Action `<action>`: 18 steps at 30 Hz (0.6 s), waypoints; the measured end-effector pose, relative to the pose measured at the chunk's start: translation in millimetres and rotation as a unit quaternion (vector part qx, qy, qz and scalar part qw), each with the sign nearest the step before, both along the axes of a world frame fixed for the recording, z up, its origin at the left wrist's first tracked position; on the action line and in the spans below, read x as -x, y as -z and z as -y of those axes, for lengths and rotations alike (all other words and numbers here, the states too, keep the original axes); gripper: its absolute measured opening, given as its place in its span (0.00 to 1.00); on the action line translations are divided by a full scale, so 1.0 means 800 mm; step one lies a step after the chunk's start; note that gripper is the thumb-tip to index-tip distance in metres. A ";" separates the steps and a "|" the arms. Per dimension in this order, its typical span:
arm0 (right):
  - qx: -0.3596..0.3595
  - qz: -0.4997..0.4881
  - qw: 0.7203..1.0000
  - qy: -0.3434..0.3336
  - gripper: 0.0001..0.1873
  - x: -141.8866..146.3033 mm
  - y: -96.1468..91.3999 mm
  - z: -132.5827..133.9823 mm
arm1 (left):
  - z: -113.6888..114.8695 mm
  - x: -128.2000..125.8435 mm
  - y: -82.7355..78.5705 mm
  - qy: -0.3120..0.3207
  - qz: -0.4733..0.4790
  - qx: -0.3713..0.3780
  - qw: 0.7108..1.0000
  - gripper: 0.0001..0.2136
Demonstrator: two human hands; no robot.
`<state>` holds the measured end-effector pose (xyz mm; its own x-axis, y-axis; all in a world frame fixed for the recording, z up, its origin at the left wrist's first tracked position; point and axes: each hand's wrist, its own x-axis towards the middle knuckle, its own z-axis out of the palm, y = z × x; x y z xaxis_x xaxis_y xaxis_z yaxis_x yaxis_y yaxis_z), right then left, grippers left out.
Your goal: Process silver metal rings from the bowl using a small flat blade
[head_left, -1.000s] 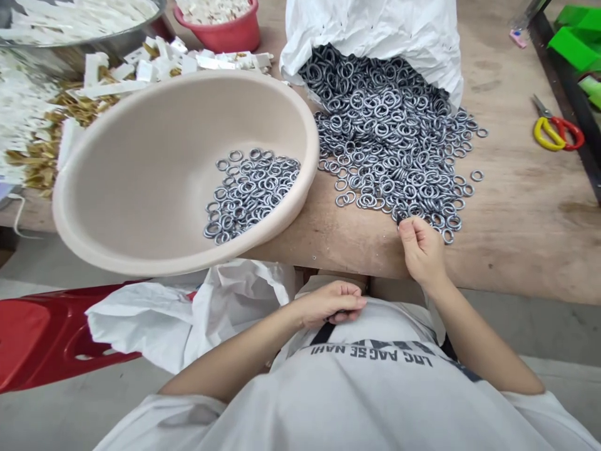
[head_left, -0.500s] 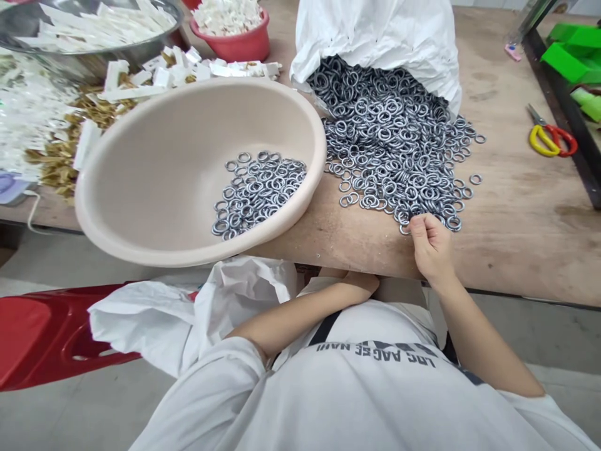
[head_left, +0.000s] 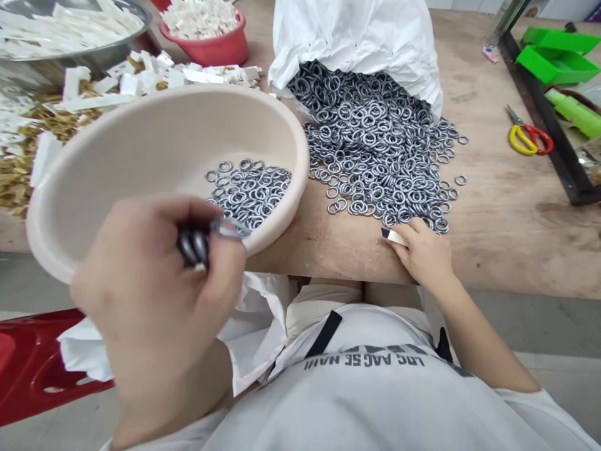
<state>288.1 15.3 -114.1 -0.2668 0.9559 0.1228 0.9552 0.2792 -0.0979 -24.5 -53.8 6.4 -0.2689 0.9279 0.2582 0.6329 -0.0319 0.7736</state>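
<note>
Close to the camera, my left hand (head_left: 159,294) is raised in front of the basin, blurred, with its fingers curled round several dark grey rings (head_left: 192,246). At the table's front edge my right hand (head_left: 425,254) pinches a small white piece with a black end (head_left: 394,236). Its fingers are beside the near edge of a heap of shiny grey rings (head_left: 375,138), which spills from a white sack (head_left: 357,37). More such rings (head_left: 256,191) lie inside the large beige basin (head_left: 188,103), partly hidden by my left hand.
Scissors (head_left: 530,139) with red and yellow handles lie at the right, near green trays (head_left: 554,62). White and brown pieces (head_left: 98,88) are piled behind the basin, beside a red bowl (head_left: 206,47) and a metal bowl (head_left: 141,28). A red stool (head_left: 28,369) stands below left.
My left hand has risen from my lap into view, holding rings. The white piece with the black end now shows in my right hand. The whole view has shifted slightly.
</note>
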 end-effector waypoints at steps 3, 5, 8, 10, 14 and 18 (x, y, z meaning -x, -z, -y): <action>0.009 0.009 1.000 0.006 0.14 0.003 -0.003 -0.001 | -0.030 -0.001 -0.001 -0.081 -0.272 -0.030 0.958 0.19; 0.009 0.019 0.999 0.026 0.15 0.007 -0.004 -0.002 | -0.034 -0.014 0.008 -0.010 -0.282 -0.051 0.958 0.20; 0.013 0.049 0.998 0.043 0.13 0.013 -0.007 -0.004 | -0.026 -0.044 0.032 0.120 -0.221 -0.133 0.959 0.21; 0.022 0.076 0.996 0.045 0.10 0.017 -0.010 -0.003 | -0.024 -0.069 0.058 0.243 -0.172 -0.113 0.948 0.16; 0.046 0.104 0.993 0.034 0.10 0.017 -0.016 0.002 | -0.048 -0.109 0.117 0.291 -0.249 0.022 0.923 0.11; 0.059 0.095 0.993 0.037 0.11 0.009 -0.015 0.006 | -0.084 -0.118 0.148 0.271 -0.311 0.058 0.909 0.14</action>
<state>280.8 10.4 -101.7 -0.2036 0.9783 -0.0379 0.9769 0.2056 0.0577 70.0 13.2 -112.2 0.3999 0.9114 0.0971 0.8648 -0.4102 0.2895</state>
